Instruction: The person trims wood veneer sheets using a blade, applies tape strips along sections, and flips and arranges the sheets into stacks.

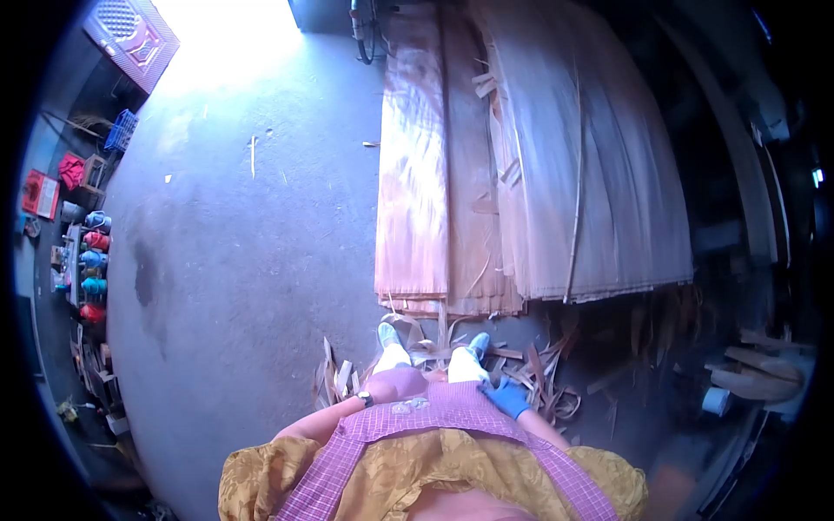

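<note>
My left hand, below a wristwatch, is beside the purple checked apron; its fingers blur into the cloth and cannot be made out. My right hand wears a blue glove and lies at the right side of the apron, fingers apart, holding nothing visible. Beyond my feet are a narrow stack of thin wood sheets and a wider stack to its right. Neither hand touches them.
Wood scraps litter the floor around my feet. Along the left wall stand colourful containers and a blue crate. More wood pieces lie at the far right. Bright light comes from the top left.
</note>
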`<state>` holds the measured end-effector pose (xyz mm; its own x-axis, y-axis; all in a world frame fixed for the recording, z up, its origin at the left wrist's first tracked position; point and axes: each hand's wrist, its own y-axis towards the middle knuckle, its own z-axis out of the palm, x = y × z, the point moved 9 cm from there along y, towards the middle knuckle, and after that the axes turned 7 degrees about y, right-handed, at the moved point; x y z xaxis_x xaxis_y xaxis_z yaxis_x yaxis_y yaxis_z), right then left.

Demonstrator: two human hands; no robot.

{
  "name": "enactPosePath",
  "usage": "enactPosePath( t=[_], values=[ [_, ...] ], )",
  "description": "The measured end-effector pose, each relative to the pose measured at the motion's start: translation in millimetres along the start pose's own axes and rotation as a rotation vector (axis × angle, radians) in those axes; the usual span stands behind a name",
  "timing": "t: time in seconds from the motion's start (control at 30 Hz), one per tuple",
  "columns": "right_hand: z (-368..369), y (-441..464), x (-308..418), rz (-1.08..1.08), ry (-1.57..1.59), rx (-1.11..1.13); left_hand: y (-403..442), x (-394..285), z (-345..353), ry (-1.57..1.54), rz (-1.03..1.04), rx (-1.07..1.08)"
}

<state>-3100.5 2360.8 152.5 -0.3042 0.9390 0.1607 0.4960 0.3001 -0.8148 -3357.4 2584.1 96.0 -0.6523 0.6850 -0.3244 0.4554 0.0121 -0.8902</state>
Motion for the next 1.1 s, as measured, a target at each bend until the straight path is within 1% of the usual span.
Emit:
enactPosePath(
  t=[0.03, 0.07, 0.1, 0.17, 0.27, 0.37, 0.47, 0.57, 0.6, 0.7, 0.73, 0.77, 0.83, 0.9, 0.97, 1.03, 1.1],
  values=[
    [28, 6, -9, -0.042, 0.060, 0.083, 2, -3, 0, -0.017, 0.002, -0.009],
    [76, 34, -46, 0.006, 0.019, 0.154, 4, -7, 1, -0.033, 0.004, -0.018],
    [79, 19, -41, -0.023, 0.086, 0.217, 5, -9, 3, -0.044, 0.002, -0.024],
    [85, 15, -53, 0.069, 0.019, 0.239, 7, -19, 7, -0.067, 0.001, -0.034],
    [81, 32, -73, 0.009, -0.052, 0.058, 12, -32, 12, -0.099, -0.014, -0.047],
    [73, 39, -102, -0.002, -0.068, 0.060, 18, -45, 15, -0.129, -0.035, -0.062],
    [59, 51, -121, -0.050, 0.034, 0.159, 18, -56, 14, -0.173, -0.060, -0.083],
    [37, 61, -129, -0.148, 0.048, 0.234, 15, -63, 7, -0.238, -0.079, -0.124],
    [26, 65, -124, -0.165, 0.047, 0.229, 15, -63, 3, -0.260, -0.078, -0.140],
    [-39, 58, -84, -0.122, 0.127, 0.117, 14, -53, -11, -0.354, -0.075, -0.206],
    [-46, 78, -75, -0.173, 0.219, 0.033, 13, -47, -18, -0.399, -0.072, -0.235],
    [-54, 103, -78, -0.176, 0.301, -0.161, 12, -40, -25, -0.439, -0.068, -0.265],
    [-83, 131, -54, -0.122, 0.306, -0.294, 7, -16, -43, -0.521, -0.056, -0.337],
    [-115, 139, -21, -0.133, 0.440, -0.397, 5, 18, -69, -0.574, -0.039, -0.415],
    [-139, 143, 7, -0.027, 0.428, -0.457, 3, 63, -105, -0.584, -0.026, -0.488],
    [-146, 153, 23, 0.102, 0.499, -0.487, -11, 104, -149, -0.580, -0.031, -0.549],
    [-120, 183, 10, 0.244, 0.602, -0.503, -29, 147, -190, -0.602, -0.045, -0.603]
  ],
)
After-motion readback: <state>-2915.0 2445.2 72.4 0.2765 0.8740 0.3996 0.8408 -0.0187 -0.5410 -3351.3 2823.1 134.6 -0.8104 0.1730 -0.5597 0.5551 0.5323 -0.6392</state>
